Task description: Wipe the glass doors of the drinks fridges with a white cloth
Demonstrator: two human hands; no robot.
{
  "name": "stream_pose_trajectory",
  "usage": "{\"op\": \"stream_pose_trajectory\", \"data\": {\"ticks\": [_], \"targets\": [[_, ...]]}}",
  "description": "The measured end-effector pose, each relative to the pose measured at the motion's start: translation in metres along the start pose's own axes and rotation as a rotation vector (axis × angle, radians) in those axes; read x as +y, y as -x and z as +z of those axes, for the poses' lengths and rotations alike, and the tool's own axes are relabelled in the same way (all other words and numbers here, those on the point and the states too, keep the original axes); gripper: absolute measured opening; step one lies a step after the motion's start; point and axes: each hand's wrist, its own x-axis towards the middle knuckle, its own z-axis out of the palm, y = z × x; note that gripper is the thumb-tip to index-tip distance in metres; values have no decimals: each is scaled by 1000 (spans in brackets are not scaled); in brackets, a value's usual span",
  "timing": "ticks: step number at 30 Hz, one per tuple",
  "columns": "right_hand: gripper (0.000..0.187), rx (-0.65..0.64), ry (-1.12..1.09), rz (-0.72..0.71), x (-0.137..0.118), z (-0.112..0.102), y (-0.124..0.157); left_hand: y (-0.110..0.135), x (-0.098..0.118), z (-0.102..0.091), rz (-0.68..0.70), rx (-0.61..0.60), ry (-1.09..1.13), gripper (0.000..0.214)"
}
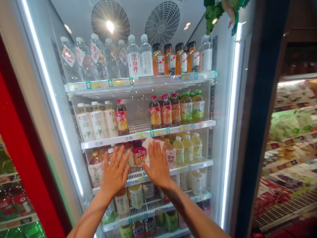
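Note:
My left hand (pixel 115 172) lies with its fingers spread against the glass door (pixel 138 115) of a lit drinks fridge, in front of the third shelf. To its right, my right hand (pixel 158 165) presses a white cloth (pixel 146 145) flat on the glass; the cloth shows above the fingers and beside the thumb, the rest is hidden under the palm. Between the hands, behind the glass, stands a red-labelled bottle (pixel 139 153). A bottle with a pale label (pixel 96 170) stands left of my left hand, and a brown-capped bottle (pixel 170 152) right of my right hand.
Clear water bottles (pixel 133 58) line the top shelf, with amber bottles (pixel 158 61) beside them. Tea bottles (pixel 96 122) fill parts of the second shelf. A red frame (pixel 27 132) borders the left; a shelf of packaged food (pixel 289 129) is at right. Artificial grapes (pixel 214 13) hang above.

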Motion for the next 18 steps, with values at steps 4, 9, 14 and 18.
{"op": "stream_pose_trajectory", "data": {"ticks": [4, 9, 14, 18], "targets": [[88, 116, 87, 78, 2, -1, -73, 1, -17, 8, 67, 46, 8, 75], [85, 156, 168, 67, 5, 5, -77, 2, -19, 15, 111, 53, 54, 74], [86, 148, 174, 68, 6, 8, -72, 3, -20, 14, 121, 53, 68, 74], [85, 154, 160, 73, 8, 10, -73, 3, -20, 14, 133, 53, 64, 73]]}}
